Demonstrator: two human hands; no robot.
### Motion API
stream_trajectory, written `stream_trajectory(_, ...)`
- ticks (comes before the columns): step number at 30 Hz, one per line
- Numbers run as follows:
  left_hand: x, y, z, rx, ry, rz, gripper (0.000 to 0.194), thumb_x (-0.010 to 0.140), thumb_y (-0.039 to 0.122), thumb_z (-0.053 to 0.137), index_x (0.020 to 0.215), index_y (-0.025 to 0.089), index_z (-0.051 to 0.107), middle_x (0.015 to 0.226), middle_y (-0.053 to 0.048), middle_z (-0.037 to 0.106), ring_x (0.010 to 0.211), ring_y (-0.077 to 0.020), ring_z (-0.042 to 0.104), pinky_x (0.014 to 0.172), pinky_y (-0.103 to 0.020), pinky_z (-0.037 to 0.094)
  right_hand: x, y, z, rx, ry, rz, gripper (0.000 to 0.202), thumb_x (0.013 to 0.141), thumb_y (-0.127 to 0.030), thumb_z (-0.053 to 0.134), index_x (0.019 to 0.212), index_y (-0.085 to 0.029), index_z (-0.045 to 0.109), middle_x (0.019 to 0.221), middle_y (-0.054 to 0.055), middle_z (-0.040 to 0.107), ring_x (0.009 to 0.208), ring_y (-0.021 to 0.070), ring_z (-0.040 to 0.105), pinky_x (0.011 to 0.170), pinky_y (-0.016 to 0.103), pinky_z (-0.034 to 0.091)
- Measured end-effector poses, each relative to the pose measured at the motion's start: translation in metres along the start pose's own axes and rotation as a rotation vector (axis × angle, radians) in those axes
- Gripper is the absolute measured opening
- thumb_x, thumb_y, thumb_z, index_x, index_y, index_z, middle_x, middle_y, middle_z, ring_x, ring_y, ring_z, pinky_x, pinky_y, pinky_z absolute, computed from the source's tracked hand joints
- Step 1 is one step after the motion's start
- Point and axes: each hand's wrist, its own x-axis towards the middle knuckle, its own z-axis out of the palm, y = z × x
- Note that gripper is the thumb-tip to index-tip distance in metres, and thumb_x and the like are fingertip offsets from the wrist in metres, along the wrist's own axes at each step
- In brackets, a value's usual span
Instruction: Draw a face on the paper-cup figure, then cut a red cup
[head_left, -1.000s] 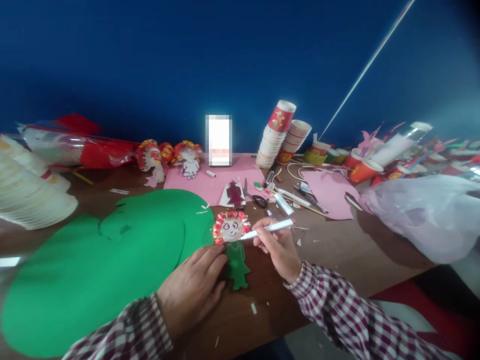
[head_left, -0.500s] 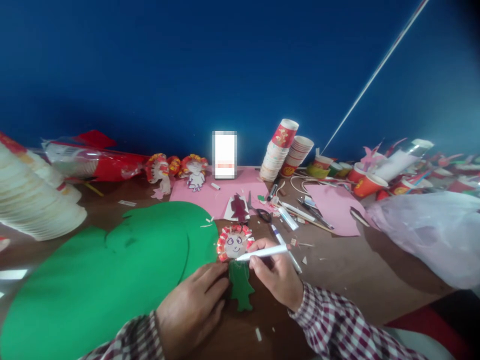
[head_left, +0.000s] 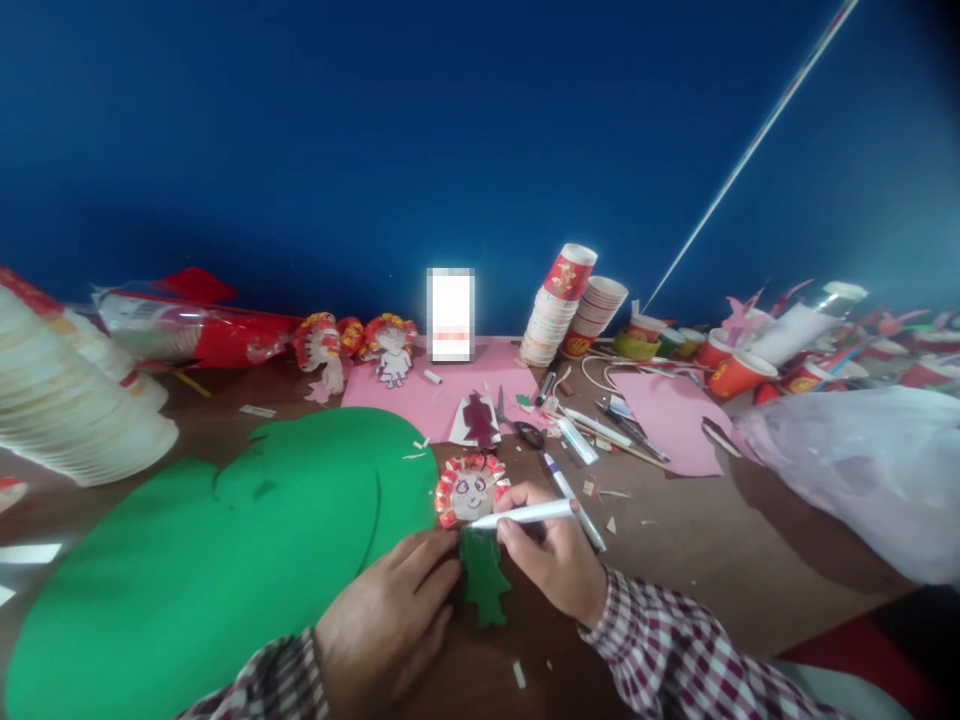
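My right hand (head_left: 559, 550) grips a white marker pen (head_left: 525, 515), its tip at the top of a green paper body (head_left: 484, 580), just under a round paper face (head_left: 474, 495). The face has drawn eyes and a smile, and a ruffled red, yellow and white rim. Faint light marks show at the upper part of the green body. My left hand (head_left: 397, 600) lies flat on the table, fingertips at the left edge of the body where it meets the face. A second white marker with a purple band (head_left: 574, 500) lies just behind my right hand.
A large green sheet (head_left: 300, 500) spreads at left. Behind lie a dark red cutout (head_left: 480, 418), black-handled scissors (head_left: 529, 433) and pink paper (head_left: 390, 400). Paper cup stacks (head_left: 555, 310) stand at the back; more cups (head_left: 135, 400) lean at left. A plastic bag (head_left: 855, 480) sits right.
The marker's tip has shifted slightly along the top of the green body, and the pen lies a little flatter. My left hand stays in place. The whole view has shifted slightly.
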Motion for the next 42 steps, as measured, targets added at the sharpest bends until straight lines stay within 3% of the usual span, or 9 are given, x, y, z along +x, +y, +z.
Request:
stream_trajectory(11,0.0015,0.0000,-0.0022,0.004,0.020,0.035,0.026,0.082,0.011,0.043,0.104,0.014,0.057,0.114,-0.011,0.057,0.107,-0.0224,0.053,0.092,-0.038,0.050,0.0003,-0.0007,0.0012,-0.048,-0.005,-0.008,0.006,0.084,-0.020,0.053,0.080,-0.018,0.057,0.063,-0.002,0.057,0.054,0.0095,0.051,0.050,0.019,0.039)
stream_trajectory(22,0.0024,-0.0014,-0.0022,0.001,0.041,0.075,0.025,0.083,0.013,0.044,0.104,0.012,0.058,0.108,-0.011,0.061,0.108,-0.0237,0.052,0.093,-0.039,0.049,-0.0017,0.0053,0.0009,-0.090,-0.104,-0.015,0.008,0.085,-0.024,0.052,0.081,-0.018,0.057,0.063,-0.002,0.057,0.052,0.0096,0.049,0.049,0.019,0.038)
stream_trajectory(42,0.0027,-0.0014,-0.0032,0.020,0.024,0.086,0.025,0.085,0.014,0.043,0.102,0.011,0.061,0.107,-0.012,0.062,0.107,-0.0246,0.053,0.092,-0.040,0.050,-0.0016,0.0061,0.0007,-0.115,-0.082,-0.034,0.009,0.086,-0.025,0.052,0.084,-0.018,0.058,0.066,-0.001,0.060,0.055,0.0102,0.052,0.053,0.020,0.041)
